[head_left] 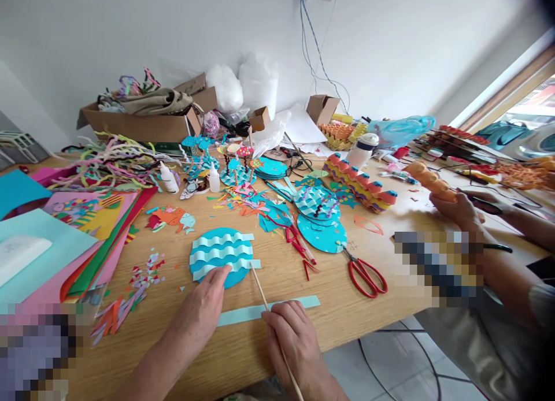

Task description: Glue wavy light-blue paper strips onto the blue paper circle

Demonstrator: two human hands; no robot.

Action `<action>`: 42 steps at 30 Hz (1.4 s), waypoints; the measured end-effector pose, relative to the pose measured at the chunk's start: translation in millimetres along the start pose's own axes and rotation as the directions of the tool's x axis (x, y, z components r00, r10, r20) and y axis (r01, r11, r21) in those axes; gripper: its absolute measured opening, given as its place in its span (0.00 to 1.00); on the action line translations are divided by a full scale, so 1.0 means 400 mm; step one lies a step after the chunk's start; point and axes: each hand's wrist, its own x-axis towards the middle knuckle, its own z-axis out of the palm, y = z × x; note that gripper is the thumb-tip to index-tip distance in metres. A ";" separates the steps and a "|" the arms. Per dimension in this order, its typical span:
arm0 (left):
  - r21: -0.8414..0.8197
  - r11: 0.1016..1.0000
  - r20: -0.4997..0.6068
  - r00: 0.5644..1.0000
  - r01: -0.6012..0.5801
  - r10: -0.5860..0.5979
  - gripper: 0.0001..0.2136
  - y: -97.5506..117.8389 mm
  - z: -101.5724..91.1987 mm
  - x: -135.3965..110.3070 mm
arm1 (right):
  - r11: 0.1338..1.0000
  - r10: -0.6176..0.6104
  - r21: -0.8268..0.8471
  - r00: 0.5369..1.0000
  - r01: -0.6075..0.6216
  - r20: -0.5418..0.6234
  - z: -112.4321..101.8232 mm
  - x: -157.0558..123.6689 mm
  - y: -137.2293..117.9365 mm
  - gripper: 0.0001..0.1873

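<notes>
A blue paper disc (221,256) covered with wavy light-blue strips lies on the wooden table (329,308) in front of me. My left hand (202,308) rests at its near edge, fingertips pressing on the disc. My right hand (292,337) is closed around a thin wooden stick (260,288) whose tip points at the disc's right edge. A loose light-blue paper strip (269,309) lies on the table under and between my hands.
Red scissors (366,274) lie to the right, near more blue paper-wave discs (321,222). Coloured paper sheets (65,245) are stacked at left, with scraps, glue bottles (168,178) and cardboard boxes (143,121) behind. Another person at right holds an orange object (429,181).
</notes>
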 end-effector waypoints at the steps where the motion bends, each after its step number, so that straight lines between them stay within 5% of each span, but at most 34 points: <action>1: -0.001 1.000 0.005 1.000 0.005 -0.005 0.20 0.001 0.001 0.001 | 1.000 0.001 0.001 1.000 -0.001 -0.005 0.001 -0.002 0.000 0.13; 6: -0.049 0.999 -0.054 0.998 -0.013 0.010 0.17 0.019 -0.021 0.002 | 1.000 0.007 0.026 0.997 -0.005 -0.073 -0.021 -0.001 -0.015 0.14; 15: -0.070 0.996 -0.275 0.959 0.056 -0.073 0.11 -0.021 -0.154 -0.028 | 0.980 0.003 0.198 0.999 0.007 -0.048 -0.010 0.026 -0.067 0.14; 23: -0.029 0.986 -0.097 0.981 0.163 -0.165 0.13 -0.079 -0.108 -0.027 | 0.972 -0.100 0.216 0.995 0.094 0.016 0.046 0.053 -0.085 0.15; 33: -0.051 0.985 -0.090 0.982 0.163 -0.167 0.09 -0.090 -0.089 -0.023 | 0.963 0.007 0.270 0.999 -0.017 0.038 0.027 0.069 -0.090 0.15; 42: -0.035 0.985 -0.063 0.983 0.172 -0.174 0.08 -0.086 -0.085 -0.025 | 0.960 -0.038 0.280 0.993 0.004 0.115 0.037 0.039 -0.077 0.14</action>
